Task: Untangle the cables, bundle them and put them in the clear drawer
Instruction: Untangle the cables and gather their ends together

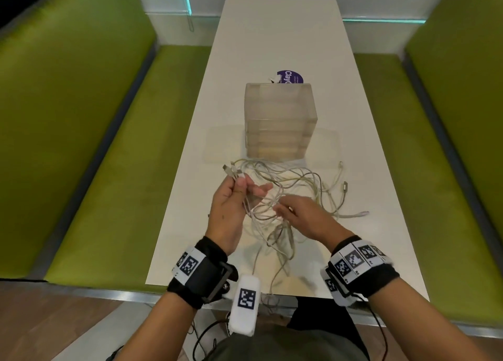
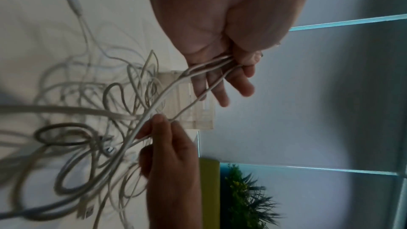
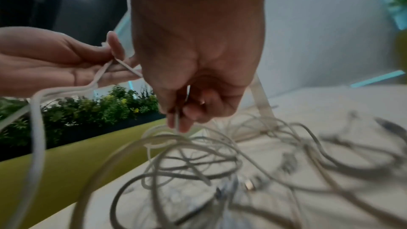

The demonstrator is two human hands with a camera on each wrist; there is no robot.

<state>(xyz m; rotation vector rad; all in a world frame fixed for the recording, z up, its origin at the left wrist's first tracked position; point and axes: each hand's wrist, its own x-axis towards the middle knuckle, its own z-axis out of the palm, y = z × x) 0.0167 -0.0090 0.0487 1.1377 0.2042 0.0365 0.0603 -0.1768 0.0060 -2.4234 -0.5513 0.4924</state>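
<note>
Both wrists frame the head view: the left hand (image 1: 231, 205) pinches several plug ends, white cables (image 1: 294, 181) still knotted before the clear drawer unit (image 1: 280, 121). Left wrist view: strands clamped under the thumb. Right wrist view: the right hand (image 3: 193, 76) pinches one strand. Untangling continues; next, draw that strand free.

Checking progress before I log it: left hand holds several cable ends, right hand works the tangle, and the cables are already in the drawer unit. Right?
Not quite. The head view shows the cables lying tangled on the table in front of the drawer unit, not in it. The left hand and right hand are as you say.
</note>
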